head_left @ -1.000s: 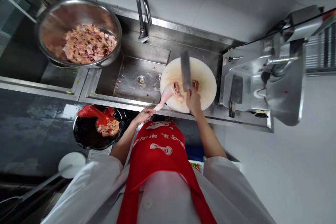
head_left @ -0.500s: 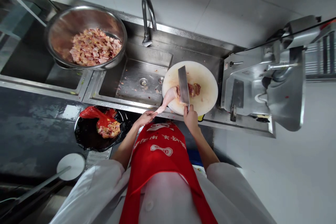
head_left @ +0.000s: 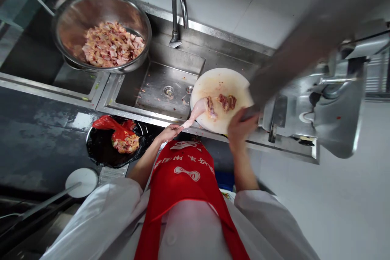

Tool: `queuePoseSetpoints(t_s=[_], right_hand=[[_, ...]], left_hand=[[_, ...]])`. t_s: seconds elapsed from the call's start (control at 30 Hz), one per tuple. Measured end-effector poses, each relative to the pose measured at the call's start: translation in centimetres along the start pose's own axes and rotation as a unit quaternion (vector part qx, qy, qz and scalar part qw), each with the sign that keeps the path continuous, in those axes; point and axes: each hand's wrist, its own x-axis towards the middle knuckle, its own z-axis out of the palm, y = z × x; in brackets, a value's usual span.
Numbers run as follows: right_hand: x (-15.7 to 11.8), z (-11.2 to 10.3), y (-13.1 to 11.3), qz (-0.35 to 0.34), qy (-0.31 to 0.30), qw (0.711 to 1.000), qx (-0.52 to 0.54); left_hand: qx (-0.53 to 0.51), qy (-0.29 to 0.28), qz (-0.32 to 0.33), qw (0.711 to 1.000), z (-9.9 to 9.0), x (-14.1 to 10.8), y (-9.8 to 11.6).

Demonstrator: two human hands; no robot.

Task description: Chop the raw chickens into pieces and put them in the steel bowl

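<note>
My left hand (head_left: 170, 133) is closed on the thin end of a raw poultry leg (head_left: 196, 113), whose cut, thick end rests on the round white cutting board (head_left: 210, 81). Raised at the board's right side, my right hand (head_left: 241, 128) grips the handle of a cleaver (head_left: 292, 48). The blade is smeared by motion and stands high above the board and the slicing machine. A few dark red cut pieces (head_left: 227, 102) lie on the board, a little apart from the leg.
A large steel bowl (head_left: 140, 59) of chopped meat stands at the back left. Beside the board are a sink (head_left: 158, 89) and a faucet (head_left: 179, 8). A metal slicer (head_left: 341, 118) is at the right. Below the counter, a black-lined bin (head_left: 99, 150) holds scraps and a red bag.
My right hand has lifted the cleaver off the board, up and to the right. The leg and the cut pieces now show a gap between them. My left hand still holds the leg.
</note>
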Motion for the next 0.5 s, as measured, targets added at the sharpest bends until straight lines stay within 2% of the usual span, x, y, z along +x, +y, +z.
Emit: queuePoseSetpoints(t_s=[0.03,0.1,0.17,0.23,0.33,0.4,0.43,0.5], right_hand=[[-0.7,2.0,-0.2,0.011,-0.025,1.000,-0.004],[-1.4,5.5,0.0,-0.008,-0.114,0.993,-0.002],[-1.0,6.9,1.3,-0.011,-0.128,0.992,0.005],[0.4,5.4,3.0,-0.004,-0.107,0.994,0.011],[2.7,-0.1,4.4,0.014,-0.050,0.999,0.014],[3.3,-3.4,3.8,0.012,0.048,0.998,0.024],[3.2,-4.4,3.1,0.003,0.109,0.993,0.035],[2.5,-4.3,1.3,-0.008,0.199,0.977,0.069]], left_hand=[[0.004,0.002,-0.002,1.000,-0.1,0.0,0.0],[0.013,0.002,0.004,1.000,-0.4,0.0,0.1],[0.022,0.000,0.013,1.000,-0.8,0.0,0.2],[0.027,-0.002,0.014,1.000,-1.2,0.1,0.3],[0.033,-0.009,0.006,0.999,-1.6,0.2,0.3],[0.036,-0.013,0.006,0.999,-1.7,0.2,0.3],[0.036,-0.014,0.007,0.999,-1.7,0.3,0.3],[0.036,-0.016,0.007,0.999,-1.7,0.3,0.3]])
